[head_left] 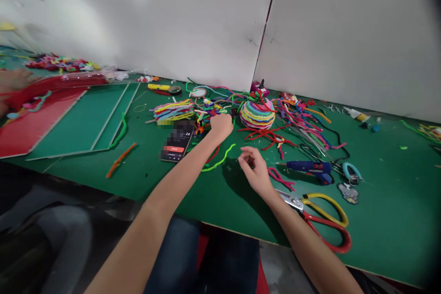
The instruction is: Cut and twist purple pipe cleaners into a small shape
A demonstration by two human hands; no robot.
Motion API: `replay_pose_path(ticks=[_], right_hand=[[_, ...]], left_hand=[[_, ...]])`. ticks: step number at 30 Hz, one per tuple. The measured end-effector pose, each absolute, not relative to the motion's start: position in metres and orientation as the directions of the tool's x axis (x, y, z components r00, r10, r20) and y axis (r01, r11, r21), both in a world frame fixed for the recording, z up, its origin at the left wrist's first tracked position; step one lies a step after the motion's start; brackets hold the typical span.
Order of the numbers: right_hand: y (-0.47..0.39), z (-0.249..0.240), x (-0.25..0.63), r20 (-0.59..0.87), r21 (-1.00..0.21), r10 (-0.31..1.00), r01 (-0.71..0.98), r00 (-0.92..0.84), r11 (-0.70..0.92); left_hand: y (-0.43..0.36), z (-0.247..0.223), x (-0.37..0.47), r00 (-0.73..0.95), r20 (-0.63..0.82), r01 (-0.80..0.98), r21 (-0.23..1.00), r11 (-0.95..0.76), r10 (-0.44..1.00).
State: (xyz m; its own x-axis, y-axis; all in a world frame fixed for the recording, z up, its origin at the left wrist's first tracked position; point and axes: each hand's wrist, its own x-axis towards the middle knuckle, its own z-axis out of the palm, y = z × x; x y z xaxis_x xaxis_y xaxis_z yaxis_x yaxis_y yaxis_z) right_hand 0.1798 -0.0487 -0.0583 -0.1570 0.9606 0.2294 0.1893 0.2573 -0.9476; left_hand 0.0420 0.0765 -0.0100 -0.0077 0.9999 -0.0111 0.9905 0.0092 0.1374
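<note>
My left hand (pixel 221 126) reaches into a heap of coloured pipe cleaners (pixel 210 109), closed like a fist. Its fingertips are hidden, so whatever they grip cannot be made out. Just right of it sits a striped ball (pixel 257 114) wound from pipe cleaners in rainbow bands. My right hand (pixel 254 170) hovers over the green table (pixel 206 197), fingers loosely curled, a gap between thumb and fingers, nothing seen in them. A bent pink pipe cleaner (pixel 280 179) and large scissors (pixel 310 211) with yellow and red handles lie beside that hand. A bright green pipe cleaner (pixel 222 161) curves between the hands.
A phone (pixel 177 142) lies left of my left forearm. Right of my right hand are a blue glue gun (pixel 308 166), light-blue-handled pliers (pixel 350 172) and a small bottle (pixel 356 115). Another person's hand (pixel 15 80) is at far left by a red plastic bag (pixel 51 87). White panels (pixel 327 32) stand behind.
</note>
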Motion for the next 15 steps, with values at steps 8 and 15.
replay_pose_path(ticks=[8, 15], right_hand=[[-0.054, -0.048, 0.181, 0.276, -0.919, 0.945, 0.24, -0.174, 0.313], [-0.06, -0.049, 0.179, 0.322, -0.825, 0.888, 0.363, -0.329, 0.434]], left_hand=[[0.042, 0.022, -0.013, 0.076, 0.08, 0.971, 0.219, -0.092, 0.994], [-0.009, 0.015, -0.043, 0.108, -0.13, 0.994, 0.003, -0.109, 0.986]])
